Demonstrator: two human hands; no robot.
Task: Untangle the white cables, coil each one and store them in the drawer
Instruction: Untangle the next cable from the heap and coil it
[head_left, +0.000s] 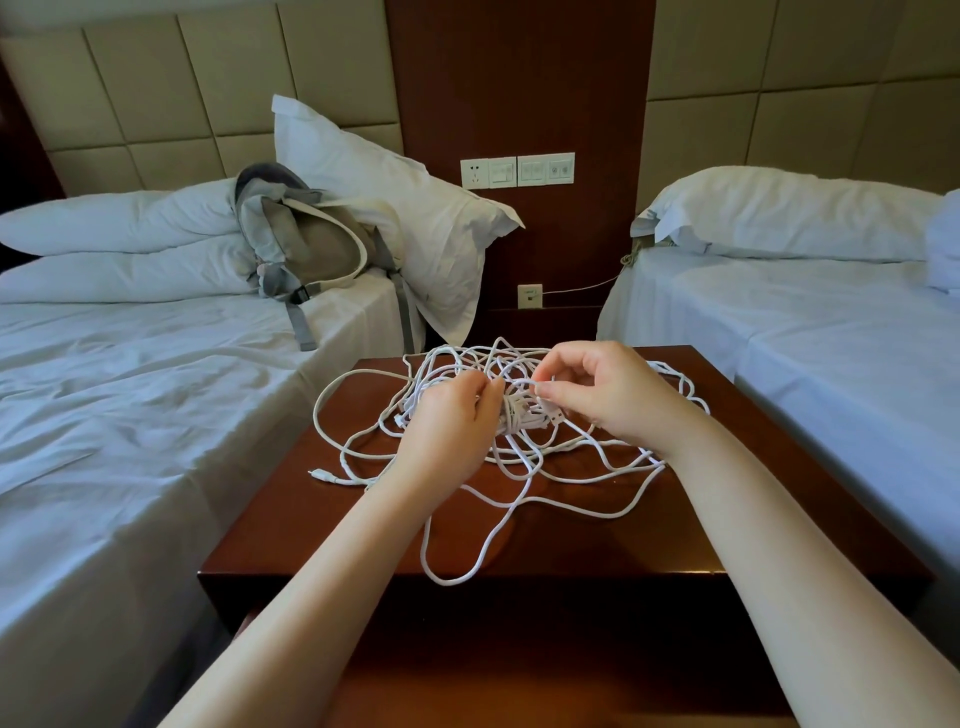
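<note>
A tangle of white cables (524, 462) lies spread over the top of a dark wooden nightstand (291, 525), with one loop hanging past its front edge. A knotted clump sits in the middle of the tangle. My left hand (447, 431) grips strands at the left side of that clump. My right hand (608, 389) pinches a white strand between thumb and forefinger just right of it. A plug end (318, 474) lies at the left of the tangle. The drawer below the top is hidden from this view.
Two beds with white sheets flank the nightstand, one on the left (130, 415) and one on the right (852, 338). A grey backpack (306, 244) leans on pillows on the left bed. Wall sockets and switches (517, 170) sit behind.
</note>
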